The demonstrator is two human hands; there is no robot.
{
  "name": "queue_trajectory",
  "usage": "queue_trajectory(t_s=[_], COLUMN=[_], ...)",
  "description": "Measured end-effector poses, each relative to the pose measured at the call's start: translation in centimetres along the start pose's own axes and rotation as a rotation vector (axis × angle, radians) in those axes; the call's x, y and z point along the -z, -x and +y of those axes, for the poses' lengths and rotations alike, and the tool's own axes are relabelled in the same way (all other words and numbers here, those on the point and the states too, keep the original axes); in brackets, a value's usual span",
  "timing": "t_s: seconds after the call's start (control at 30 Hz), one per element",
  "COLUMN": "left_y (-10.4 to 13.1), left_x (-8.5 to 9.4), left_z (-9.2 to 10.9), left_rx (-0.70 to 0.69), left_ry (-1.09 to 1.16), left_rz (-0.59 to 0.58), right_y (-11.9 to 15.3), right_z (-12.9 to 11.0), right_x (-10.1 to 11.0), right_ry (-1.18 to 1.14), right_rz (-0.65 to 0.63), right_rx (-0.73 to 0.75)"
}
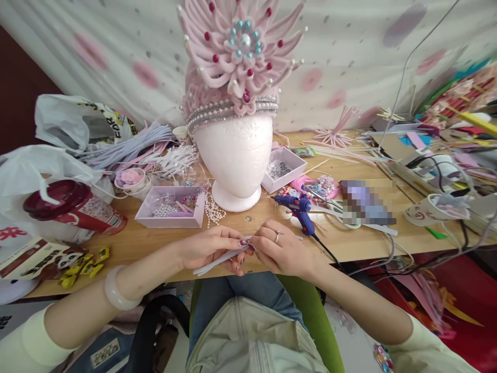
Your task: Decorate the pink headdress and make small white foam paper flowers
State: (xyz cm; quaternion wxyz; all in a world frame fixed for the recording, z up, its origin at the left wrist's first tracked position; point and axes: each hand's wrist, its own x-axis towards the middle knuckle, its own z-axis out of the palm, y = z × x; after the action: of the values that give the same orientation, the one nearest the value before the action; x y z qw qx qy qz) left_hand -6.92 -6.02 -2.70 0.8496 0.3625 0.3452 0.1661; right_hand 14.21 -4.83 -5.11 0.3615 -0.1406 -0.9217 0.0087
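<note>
Both hands meet over the table's front edge, holding pale chenille stems (pixel 221 260). My left hand (pixel 217 247) pinches them between thumb and fingers, and their ends stick out toward the lower left. My right hand (pixel 280 247), with a ring on one finger, closes on the stems right beside the left fingertips. A thin pale tip shows past the right hand's far side. Behind the hands stands a white foam head (pixel 236 150) wearing a pink headdress (pixel 233 67) with pearls, red beads and a flower of looped stems. A blue glue gun (pixel 297 208) lies just beyond my right hand.
Left are a bead box (pixel 171 207), a red cup (pixel 83 210), yellow-wrapped sweets (pixel 87 267) and bundled pale stems (pixel 132 142). Another box (pixel 285 171) sits behind the foam head. Rightward are a blurred-out patch (pixel 367 202), a paper cup (pixel 437 211) and trailing cables (pixel 446 259).
</note>
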Motion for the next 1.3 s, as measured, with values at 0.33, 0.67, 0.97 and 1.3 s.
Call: queue_trajectory(t_s=[0.33, 0.67, 0.97, 1.3], left_y=[-0.4, -1.0, 1.4, 0.3], left_x=[-2.3, -1.3, -2.0, -0.9], left_z=[0.0, -2.6, 0.1, -3.0], left_rx=[-0.404, -1.003, -0.333, -0.043], left_ry=[-0.663, -2.28, -1.133, 0.129], left_rz=[0.287, 0.442, 0.393, -0.076], right_y=[-0.6, -0.1, -0.7, -0.1], right_z=[-0.2, -0.8, -0.5, -0.9], right_x=[0.6, -2.2, -0.1, 0.1], right_ry=[-0.103, -0.731, -0.499, -0.021], right_rz=[-0.008, -0.266, -0.197, -0.084], right_rx=[-0.193, -1.015, -0.587, 0.031])
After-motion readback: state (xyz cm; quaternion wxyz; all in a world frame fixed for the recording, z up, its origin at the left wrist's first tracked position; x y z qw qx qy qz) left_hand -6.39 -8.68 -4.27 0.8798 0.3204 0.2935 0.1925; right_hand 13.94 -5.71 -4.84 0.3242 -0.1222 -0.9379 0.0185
